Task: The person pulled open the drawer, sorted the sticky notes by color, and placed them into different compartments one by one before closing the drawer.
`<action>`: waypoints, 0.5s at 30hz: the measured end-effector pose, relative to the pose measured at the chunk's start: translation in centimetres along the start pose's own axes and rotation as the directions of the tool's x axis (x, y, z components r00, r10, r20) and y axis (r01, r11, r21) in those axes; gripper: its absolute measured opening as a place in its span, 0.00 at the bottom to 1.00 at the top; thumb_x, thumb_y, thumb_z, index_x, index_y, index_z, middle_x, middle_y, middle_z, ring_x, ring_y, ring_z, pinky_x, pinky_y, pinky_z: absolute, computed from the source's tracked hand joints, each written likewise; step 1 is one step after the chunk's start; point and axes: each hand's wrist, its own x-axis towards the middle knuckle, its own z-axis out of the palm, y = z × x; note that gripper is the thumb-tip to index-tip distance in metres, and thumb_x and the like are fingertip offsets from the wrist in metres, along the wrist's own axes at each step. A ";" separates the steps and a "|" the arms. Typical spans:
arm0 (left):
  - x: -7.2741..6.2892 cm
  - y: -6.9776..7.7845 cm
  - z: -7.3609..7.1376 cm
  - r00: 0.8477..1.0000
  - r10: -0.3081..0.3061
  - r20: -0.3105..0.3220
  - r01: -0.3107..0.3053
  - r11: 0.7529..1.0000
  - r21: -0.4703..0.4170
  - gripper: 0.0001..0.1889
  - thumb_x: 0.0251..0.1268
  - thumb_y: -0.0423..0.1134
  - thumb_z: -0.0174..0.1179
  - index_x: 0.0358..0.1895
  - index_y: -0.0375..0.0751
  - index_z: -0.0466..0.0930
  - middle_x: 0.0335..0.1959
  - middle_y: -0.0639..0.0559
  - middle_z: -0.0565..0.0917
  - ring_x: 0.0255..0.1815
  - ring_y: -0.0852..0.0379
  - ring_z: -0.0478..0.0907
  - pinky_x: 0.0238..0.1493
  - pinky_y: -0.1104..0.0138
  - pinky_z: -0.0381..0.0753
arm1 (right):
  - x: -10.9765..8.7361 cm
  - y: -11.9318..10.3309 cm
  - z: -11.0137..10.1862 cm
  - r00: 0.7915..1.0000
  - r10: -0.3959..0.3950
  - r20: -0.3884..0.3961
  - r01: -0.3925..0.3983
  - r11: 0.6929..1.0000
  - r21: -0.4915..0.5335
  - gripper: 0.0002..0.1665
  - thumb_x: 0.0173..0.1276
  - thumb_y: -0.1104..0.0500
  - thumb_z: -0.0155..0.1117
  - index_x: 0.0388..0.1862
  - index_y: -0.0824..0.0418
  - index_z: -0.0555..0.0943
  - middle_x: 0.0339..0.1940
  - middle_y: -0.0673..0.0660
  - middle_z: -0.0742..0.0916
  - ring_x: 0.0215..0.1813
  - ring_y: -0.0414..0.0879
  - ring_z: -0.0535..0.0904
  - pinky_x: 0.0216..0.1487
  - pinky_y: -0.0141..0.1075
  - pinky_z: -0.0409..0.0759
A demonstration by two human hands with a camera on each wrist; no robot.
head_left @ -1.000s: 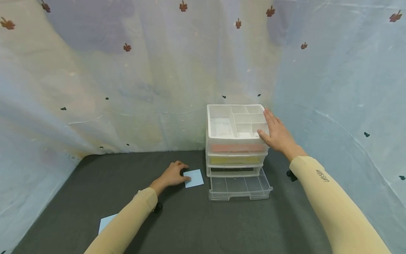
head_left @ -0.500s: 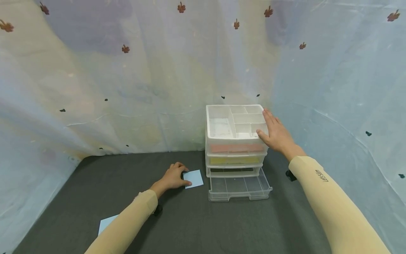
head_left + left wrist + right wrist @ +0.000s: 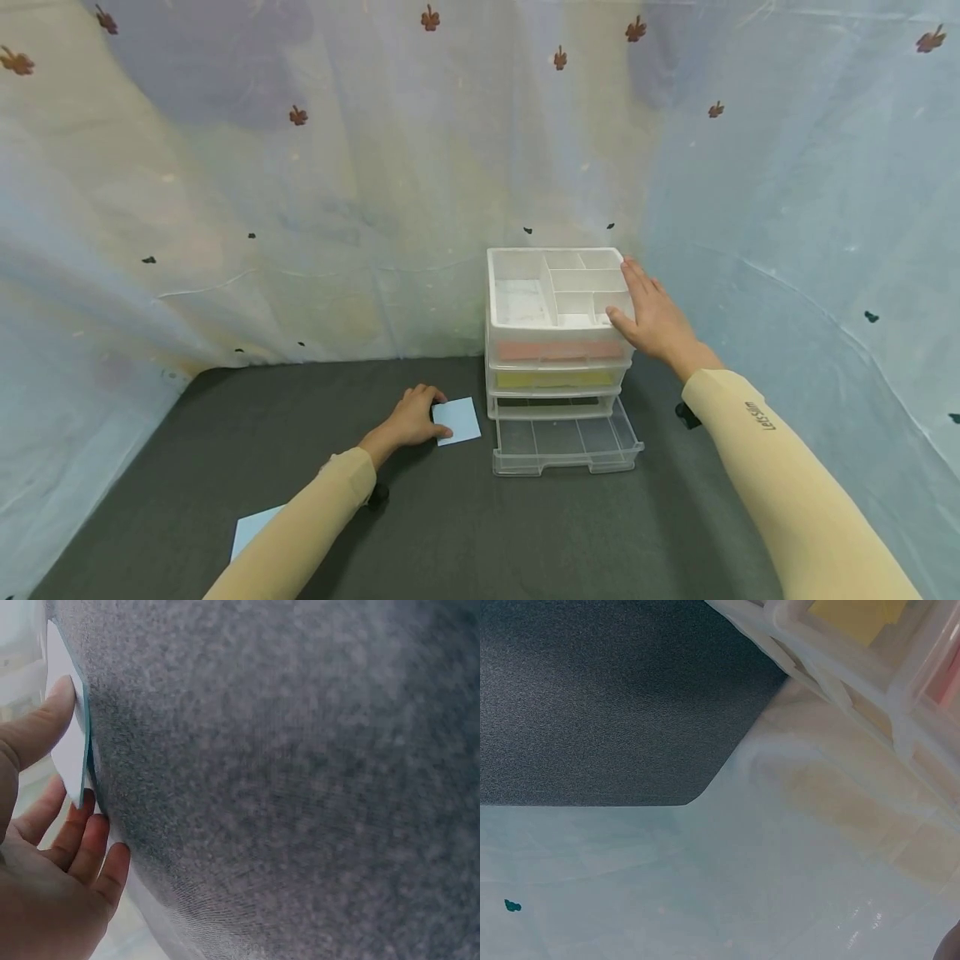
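Note:
A thin pad of light blue sticky notes (image 3: 457, 419) lies on the dark table, left of a white drawer organizer (image 3: 561, 343). My left hand (image 3: 412, 417) grips the pad at its left side. In the left wrist view the thumb presses on the face of the pad (image 3: 69, 750), and fingers curl at its edge. My right hand (image 3: 660, 321) rests with fairly straight fingers on the right rim of the organizer's top tray. The clear bottom drawer (image 3: 566, 442) is pulled out, with bare compartments. The right wrist view shows barely any of that hand.
Another light blue paper (image 3: 253, 527) lies at the front left, partly covered by my left sleeve. Pink paper (image 3: 561, 350) and yellow paper (image 3: 555, 379) show through the upper drawers. A pale curtain (image 3: 375, 183) hangs behind and beside the dark table (image 3: 525, 542).
The left hand stays at the pad, which has shifted or tilted very slightly. The right hand keeps its place on the organizer, and the drawer stays out.

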 end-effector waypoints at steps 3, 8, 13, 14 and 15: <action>0.0 0.2 0.1 1.000 -0.014 -0.014 0.014 0.999 -0.030 0.31 0.56 0.44 0.81 0.61 0.36 0.79 0.59 0.41 0.79 0.64 0.39 0.73 0.65 0.45 0.73 | 0.1 0.0 0.1 1.000 0.002 -0.002 -0.002 1.000 0.006 0.49 0.81 0.43 0.50 0.86 0.65 0.42 0.87 0.64 0.49 0.85 0.64 0.47 0.83 0.58 0.43; 0.0 0.5 0.4 0.998 -0.020 -0.064 0.014 0.995 -0.097 0.27 0.61 0.39 0.78 0.60 0.36 0.78 0.58 0.42 0.79 0.62 0.41 0.76 0.62 0.47 0.77 | 0.2 0.2 0.3 1.000 0.000 -0.006 0.000 1.000 0.012 0.49 0.81 0.44 0.50 0.86 0.65 0.42 0.87 0.64 0.49 0.86 0.63 0.46 0.83 0.57 0.42; -0.3 0.8 0.7 0.991 -0.007 -0.133 -0.015 0.986 -0.163 0.19 0.69 0.34 0.70 0.59 0.36 0.80 0.57 0.41 0.80 0.55 0.43 0.79 0.56 0.49 0.80 | 0.2 0.3 0.4 1.000 0.007 -0.009 -0.007 1.000 0.011 0.50 0.80 0.45 0.52 0.86 0.65 0.42 0.87 0.64 0.49 0.85 0.65 0.47 0.83 0.58 0.42; -0.4 0.9 0.7 0.990 -0.005 -0.143 -0.020 0.984 -0.174 0.17 0.70 0.33 0.68 0.59 0.35 0.80 0.57 0.40 0.80 0.52 0.44 0.79 0.53 0.50 0.80 | 0.2 0.3 0.4 1.000 0.009 -0.010 -0.009 1.000 0.011 0.50 0.80 0.45 0.52 0.87 0.64 0.42 0.87 0.64 0.49 0.85 0.65 0.47 0.83 0.58 0.42; -0.4 0.9 0.8 0.988 0.001 -0.155 -0.030 0.982 -0.186 0.16 0.71 0.32 0.67 0.59 0.35 0.80 0.56 0.39 0.80 0.48 0.46 0.78 0.50 0.51 0.80 | 0.2 0.3 0.4 1.000 0.010 -0.009 -0.010 1.000 0.013 0.50 0.80 0.45 0.52 0.87 0.64 0.42 0.87 0.64 0.49 0.85 0.65 0.47 0.83 0.58 0.42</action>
